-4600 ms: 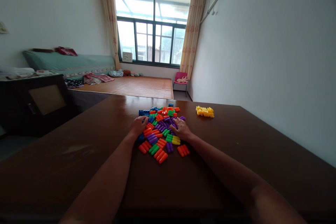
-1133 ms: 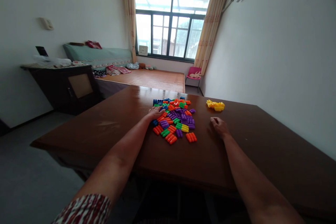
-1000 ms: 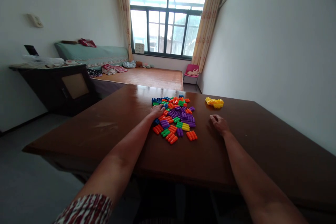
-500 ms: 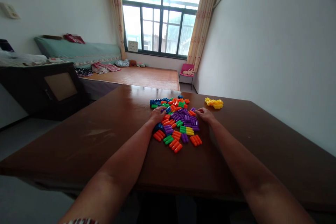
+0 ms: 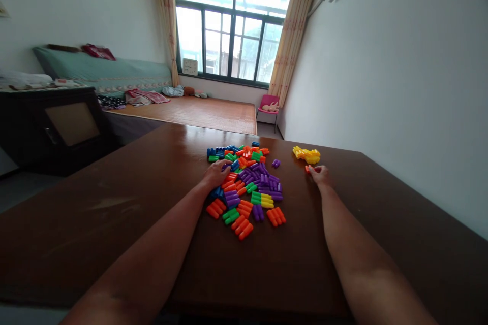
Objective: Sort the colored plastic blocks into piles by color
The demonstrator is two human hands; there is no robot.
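My right hand (image 5: 320,175) is out to the right of the pile, pinching an orange plastic building block (image 5: 307,168) close to the tabletop. At the pile's left edge, my left hand (image 5: 217,173) has its fingers curled round a purple building block (image 5: 226,165), which is partly hidden by them. Between the hands lies a loose heap of ribbed blocks, with purple blocks (image 5: 263,179) in the middle, orange blocks (image 5: 242,227) and green blocks (image 5: 231,216) at the front. A single purple block (image 5: 275,163) lies apart on the heap's right side.
Yellow blocks (image 5: 306,155) form a separate group beyond my right hand. All of this is on a brown, glossy table (image 5: 152,183). Behind it are a low bed (image 5: 198,111), a pink chair (image 5: 269,104) and, at left, a dark cabinet (image 5: 30,127).
My right hand has moved right, away from the heap, carrying an orange block towards the yellow group. My left hand stays at the heap's left edge. The view has shifted slightly.
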